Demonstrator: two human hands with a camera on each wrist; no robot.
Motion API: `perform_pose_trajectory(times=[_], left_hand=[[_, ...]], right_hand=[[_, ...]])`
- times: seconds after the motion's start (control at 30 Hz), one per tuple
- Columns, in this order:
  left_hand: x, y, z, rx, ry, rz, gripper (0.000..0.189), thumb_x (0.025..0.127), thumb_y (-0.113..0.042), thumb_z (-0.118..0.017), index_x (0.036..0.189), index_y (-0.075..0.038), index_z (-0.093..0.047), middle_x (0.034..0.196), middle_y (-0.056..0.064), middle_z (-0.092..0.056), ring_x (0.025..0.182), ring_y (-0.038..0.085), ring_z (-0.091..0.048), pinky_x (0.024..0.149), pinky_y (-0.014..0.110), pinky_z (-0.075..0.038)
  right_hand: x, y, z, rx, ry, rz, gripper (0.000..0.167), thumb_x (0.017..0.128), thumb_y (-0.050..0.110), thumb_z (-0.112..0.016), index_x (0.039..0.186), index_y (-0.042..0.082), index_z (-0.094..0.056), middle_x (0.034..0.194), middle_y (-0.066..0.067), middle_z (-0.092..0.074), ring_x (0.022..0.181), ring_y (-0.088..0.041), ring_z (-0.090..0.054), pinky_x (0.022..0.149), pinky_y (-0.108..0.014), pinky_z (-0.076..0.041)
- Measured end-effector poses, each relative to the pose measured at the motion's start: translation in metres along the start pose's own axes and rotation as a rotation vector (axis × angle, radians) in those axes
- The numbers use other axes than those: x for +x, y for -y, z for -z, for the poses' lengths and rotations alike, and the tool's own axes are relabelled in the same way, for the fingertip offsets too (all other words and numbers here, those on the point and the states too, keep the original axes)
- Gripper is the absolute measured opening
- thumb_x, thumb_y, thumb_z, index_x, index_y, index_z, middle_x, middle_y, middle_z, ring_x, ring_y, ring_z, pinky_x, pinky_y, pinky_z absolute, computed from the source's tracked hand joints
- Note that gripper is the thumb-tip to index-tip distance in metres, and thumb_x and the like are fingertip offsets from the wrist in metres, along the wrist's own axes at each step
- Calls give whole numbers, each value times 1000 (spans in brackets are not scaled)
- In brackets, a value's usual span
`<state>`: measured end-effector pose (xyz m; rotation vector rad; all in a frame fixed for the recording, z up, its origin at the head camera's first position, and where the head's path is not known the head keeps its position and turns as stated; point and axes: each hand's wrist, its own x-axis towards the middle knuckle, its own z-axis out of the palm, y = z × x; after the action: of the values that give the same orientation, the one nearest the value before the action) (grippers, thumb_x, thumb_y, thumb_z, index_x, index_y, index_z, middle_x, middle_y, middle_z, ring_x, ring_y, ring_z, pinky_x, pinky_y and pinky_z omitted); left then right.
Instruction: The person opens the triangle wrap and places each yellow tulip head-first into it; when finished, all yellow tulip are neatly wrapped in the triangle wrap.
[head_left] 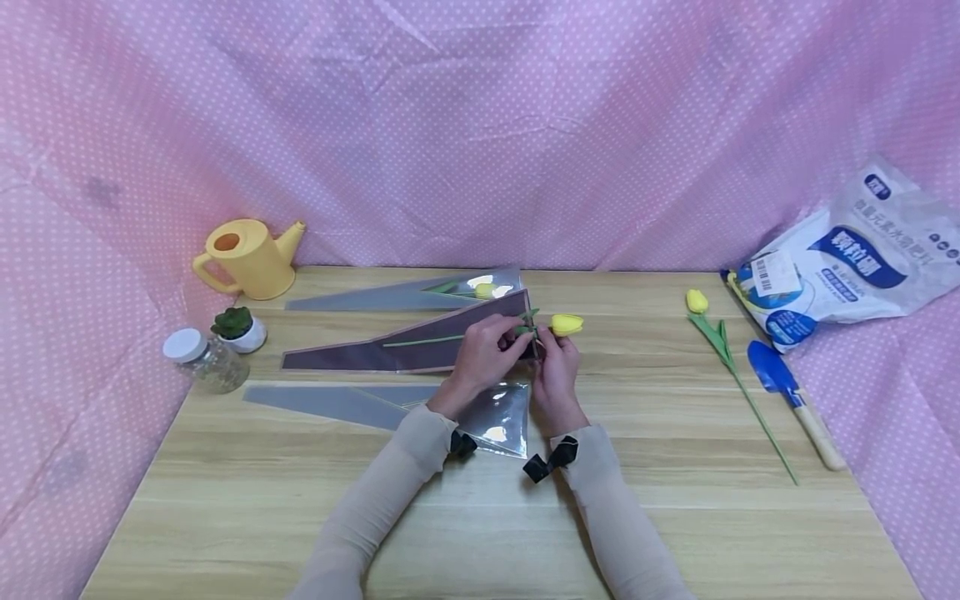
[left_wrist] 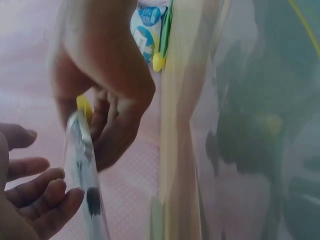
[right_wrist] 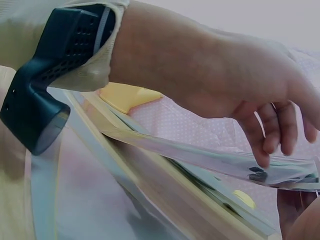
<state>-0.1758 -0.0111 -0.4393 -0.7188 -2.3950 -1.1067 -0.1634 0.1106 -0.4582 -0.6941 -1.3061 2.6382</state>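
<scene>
Pink backdrop (head_left: 480, 125), tulip (head_left: 567, 325), trowel (head_left: 792, 393) (head view only)

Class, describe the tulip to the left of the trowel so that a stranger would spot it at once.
Start at the white printed bag by the table's far right corner. Below it is a blue trowel, and just left of that a long-stemmed yellow tulip. No other tulip in view lies on bare wood, away from the sleeves.

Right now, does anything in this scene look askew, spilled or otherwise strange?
One thing: the white bag lies tilted at the far right of the table, against the pink curtain, not upright. I see no spill.
</scene>
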Motion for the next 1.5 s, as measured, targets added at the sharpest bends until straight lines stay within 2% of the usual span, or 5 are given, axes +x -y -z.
perform_pose_trajectory(times=[0.23, 0.6, 1.0, 1.2, 1.5], left_hand=[[0, 17, 23, 40, 59, -47, 39, 85, -26, -79, 116, -4, -71, 105, 13, -71, 90, 25, -67, 78, 37, -58], [-9, 63, 78, 162, 436, 176, 97, 79, -58, -77, 158, -25, -30, 162, 14, -29, 149, 39, -31, 114, 64, -36], [-13, 91, 102, 212, 548, 246, 115, 73, -56, -84, 161, -20, -18, 165, 15, -20, 155, 38, -16, 125, 62, -10], [-13, 88, 96, 243, 552, 194, 111, 75, -55, -82, 160, -20, -21, 162, 14, -28, 151, 38, -24, 126, 60, -12], [-13, 87, 90, 280, 520, 165, 99, 82, -54, -77, 159, -23, -23, 152, 15, -39, 144, 37, -34, 124, 56, -23]], right_hand=[[3, 4, 2, 65, -25, -20, 21, 100, 15, -58, 118, 5, -55, 87, 7, -65, 67, 0, -58, 53, -13, -42], [5, 13, 7, 98, -27, -8, 11, 102, 16, -55, 111, 10, -54, 79, 8, -66, 58, 0, -55, 44, -15, -34], [5, 30, 13, 191, -11, -29, 7, 102, 17, -56, 106, 12, -54, 86, 6, -66, 67, 0, -63, 50, -10, -43], [5, 38, 14, 283, 7, -39, 6, 102, 13, -54, 106, 9, -52, 91, 3, -69, 79, -5, -70, 70, -18, -58], [4, 43, 11, 265, 5, -42, 5, 103, 14, -53, 105, 9, -51, 89, 2, -68, 75, -7, -69, 63, -19, -56]])
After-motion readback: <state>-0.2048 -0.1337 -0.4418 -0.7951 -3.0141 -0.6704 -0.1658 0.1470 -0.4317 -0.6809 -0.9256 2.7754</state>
